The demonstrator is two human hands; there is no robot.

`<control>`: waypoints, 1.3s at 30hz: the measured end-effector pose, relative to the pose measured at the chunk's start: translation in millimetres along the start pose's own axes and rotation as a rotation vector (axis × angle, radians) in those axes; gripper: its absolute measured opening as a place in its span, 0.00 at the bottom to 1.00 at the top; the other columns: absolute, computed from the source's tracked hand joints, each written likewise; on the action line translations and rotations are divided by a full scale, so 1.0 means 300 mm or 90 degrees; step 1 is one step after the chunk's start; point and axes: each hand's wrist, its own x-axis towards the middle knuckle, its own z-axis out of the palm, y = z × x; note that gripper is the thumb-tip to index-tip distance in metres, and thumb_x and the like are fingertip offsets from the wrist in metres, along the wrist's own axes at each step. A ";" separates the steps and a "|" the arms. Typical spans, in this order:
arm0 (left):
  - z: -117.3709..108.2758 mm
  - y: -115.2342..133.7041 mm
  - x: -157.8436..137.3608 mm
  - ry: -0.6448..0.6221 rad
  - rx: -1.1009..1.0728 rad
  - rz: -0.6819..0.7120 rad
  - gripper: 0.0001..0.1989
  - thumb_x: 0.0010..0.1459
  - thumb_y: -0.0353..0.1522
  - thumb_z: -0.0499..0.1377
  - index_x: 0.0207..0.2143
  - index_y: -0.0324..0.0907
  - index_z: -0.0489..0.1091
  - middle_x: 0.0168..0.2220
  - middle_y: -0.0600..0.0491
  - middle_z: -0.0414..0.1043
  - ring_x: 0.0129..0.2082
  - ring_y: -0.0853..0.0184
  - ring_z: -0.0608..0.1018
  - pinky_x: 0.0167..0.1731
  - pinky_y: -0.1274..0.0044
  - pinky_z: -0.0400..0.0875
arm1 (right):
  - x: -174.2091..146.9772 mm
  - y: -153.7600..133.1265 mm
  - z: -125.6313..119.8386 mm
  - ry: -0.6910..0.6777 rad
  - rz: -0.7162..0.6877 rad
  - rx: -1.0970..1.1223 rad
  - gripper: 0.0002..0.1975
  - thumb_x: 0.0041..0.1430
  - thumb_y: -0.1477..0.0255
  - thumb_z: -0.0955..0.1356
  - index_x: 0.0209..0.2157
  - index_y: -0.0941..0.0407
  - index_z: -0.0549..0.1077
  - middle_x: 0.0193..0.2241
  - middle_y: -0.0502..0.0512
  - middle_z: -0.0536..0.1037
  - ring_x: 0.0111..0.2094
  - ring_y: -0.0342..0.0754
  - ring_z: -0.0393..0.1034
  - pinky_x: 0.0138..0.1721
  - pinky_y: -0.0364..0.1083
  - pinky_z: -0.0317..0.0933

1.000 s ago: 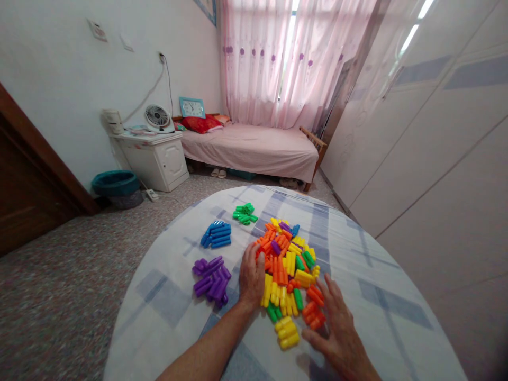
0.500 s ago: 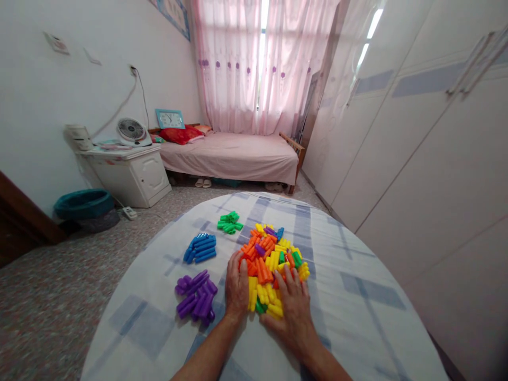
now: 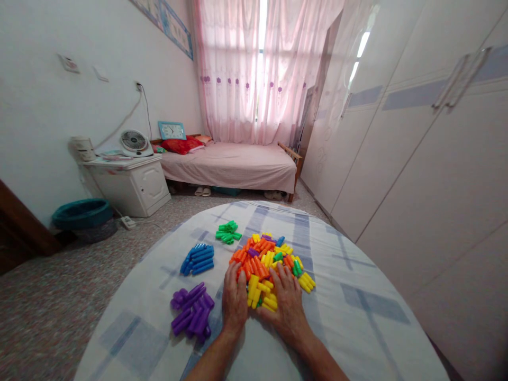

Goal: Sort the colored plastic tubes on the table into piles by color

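Observation:
A mixed heap of plastic building pieces, mostly orange (image 3: pixel 257 268) and yellow (image 3: pixel 254 291), lies in front of me with a few purple, blue and green ones among them. My left hand (image 3: pixel 235 296) rests against the heap's left side, fingers stretched forward. On its right side my right hand (image 3: pixel 286 301) lies with fingers spread over the near pieces, partly covering them. Neither hand has a piece gripped. To the left are separate piles: purple pieces (image 3: pixel 193 311) nearest, blue pieces (image 3: pixel 197 259) beyond them, and green pieces (image 3: pixel 228 232) farthest.
The round table wears a white and blue checked cloth (image 3: pixel 357 338). Beyond it are a pink-covered bed (image 3: pixel 238 164), a white cabinet (image 3: pixel 130 185) with a fan (image 3: pixel 135 142), and a bin (image 3: pixel 83 214). A tall wardrobe (image 3: pixel 416 159) lines the right side.
Both hands have stayed at the heap and shifted slightly inward, pressing its near pieces together. Some yellow pieces now stick out at the right edge. The camera has tilted up a little.

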 end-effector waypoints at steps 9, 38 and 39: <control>0.004 0.004 -0.006 0.003 0.002 0.003 0.20 0.63 0.39 0.46 0.52 0.40 0.65 0.58 0.45 0.62 0.60 0.62 0.63 0.62 0.66 0.53 | -0.005 0.146 -0.150 0.118 0.109 0.024 0.23 0.60 0.62 0.59 0.54 0.57 0.66 0.56 0.62 0.67 0.58 0.56 0.57 0.56 0.57 0.54; 0.003 -0.001 -0.009 -0.021 0.014 0.003 0.20 0.64 0.38 0.45 0.53 0.39 0.64 0.59 0.44 0.61 0.61 0.61 0.61 0.62 0.63 0.52 | 0.054 0.510 -0.163 0.124 0.334 -0.168 0.19 0.58 0.62 0.57 0.43 0.59 0.69 0.44 0.64 0.73 0.44 0.59 0.66 0.44 0.56 0.61; 0.003 0.000 -0.009 -0.021 0.012 0.003 0.20 0.64 0.38 0.45 0.53 0.40 0.64 0.59 0.44 0.61 0.61 0.61 0.61 0.62 0.63 0.52 | 0.054 0.500 -0.161 0.142 0.322 -0.182 0.20 0.59 0.62 0.57 0.44 0.59 0.70 0.46 0.64 0.72 0.47 0.60 0.64 0.45 0.58 0.60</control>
